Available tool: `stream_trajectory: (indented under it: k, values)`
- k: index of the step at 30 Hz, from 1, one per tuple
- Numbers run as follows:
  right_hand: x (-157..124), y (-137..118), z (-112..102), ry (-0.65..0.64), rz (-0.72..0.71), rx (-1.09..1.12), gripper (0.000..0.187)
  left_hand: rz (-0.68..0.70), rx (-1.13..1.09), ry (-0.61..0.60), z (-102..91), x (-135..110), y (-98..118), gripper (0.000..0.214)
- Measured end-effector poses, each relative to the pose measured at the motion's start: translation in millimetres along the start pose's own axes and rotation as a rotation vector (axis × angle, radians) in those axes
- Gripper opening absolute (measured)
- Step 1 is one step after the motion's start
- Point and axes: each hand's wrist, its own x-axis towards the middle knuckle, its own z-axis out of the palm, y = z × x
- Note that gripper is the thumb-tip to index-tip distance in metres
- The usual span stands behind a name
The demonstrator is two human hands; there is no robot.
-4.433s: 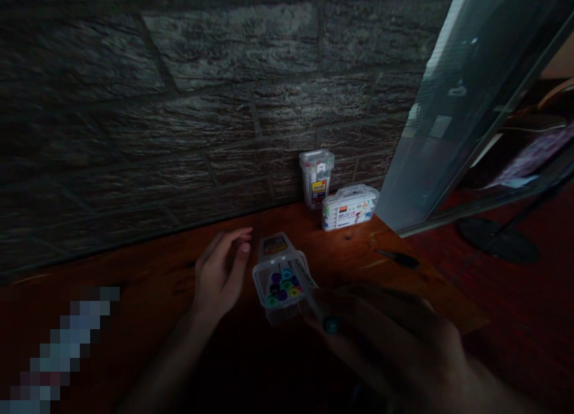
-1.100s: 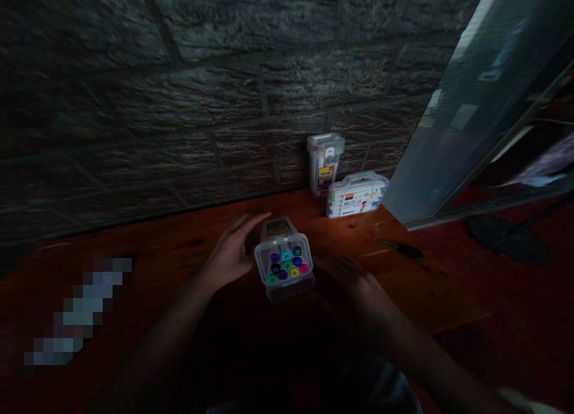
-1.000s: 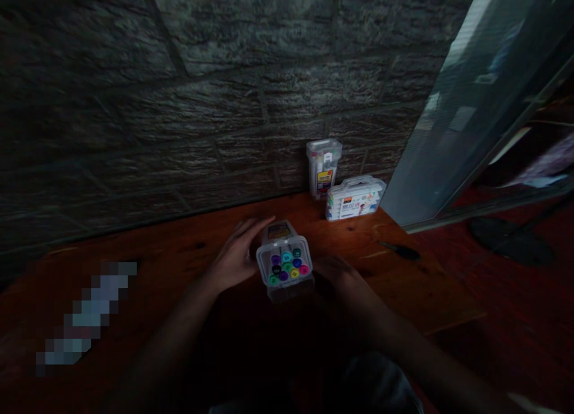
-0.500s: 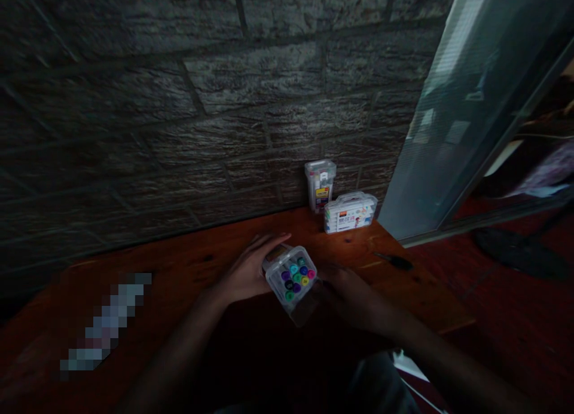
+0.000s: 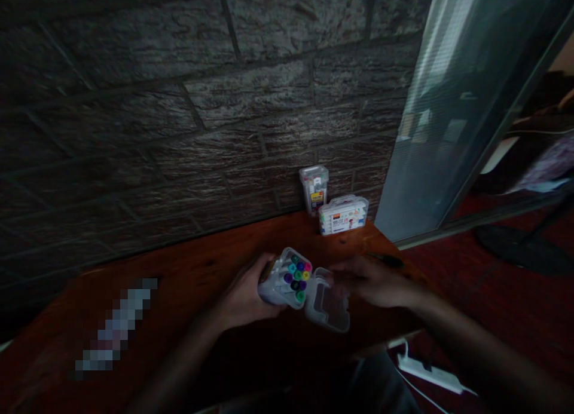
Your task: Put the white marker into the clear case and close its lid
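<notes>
Left hand [image 5: 244, 291] gripping a clear marker case [image 5: 275, 288] over the near middle of the wooden table [image 5: 192, 264], coloured caps [image 5: 296, 275] showing, hinged lid [image 5: 329, 306] hanging open rightward, right hand [image 5: 376, 281] hovering just beside it, fingers [image 5: 354, 273] loosely spread, contact unclear.

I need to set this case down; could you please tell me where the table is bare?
The table is bare along the wall, left of the left hand holding the marker case. Crowded by the glass: upright box, flat box, pen.

clear glossy plastic marker case [image 5: 287, 279], seemingly
</notes>
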Motion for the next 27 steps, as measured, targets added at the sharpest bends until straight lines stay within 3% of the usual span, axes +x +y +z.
stream_trajectory:
  k: [6,12,20,27]
  values:
    - [-5.0,9.6,-1.1,0.234,-0.018,0.215,0.037,-0.063,0.052,0.15,12.7,-9.7,1.5,0.063]
    - [-13.4,0.1,10.9,0.443,-0.061,0.539,0.037,-0.144,0.053,0.292,29.4,-14.7,3.5,0.066]
    - [-11.3,-25.9,32.2,0.55,-0.213,0.183,0.053,-0.212,0.125,0.449,49.7,-18.9,11.9,0.074]
    - [1.6,-28.1,44.3,0.582,-0.294,-0.04,0.049,-0.184,0.196,0.533,61.8,-24.6,15.2,0.068]
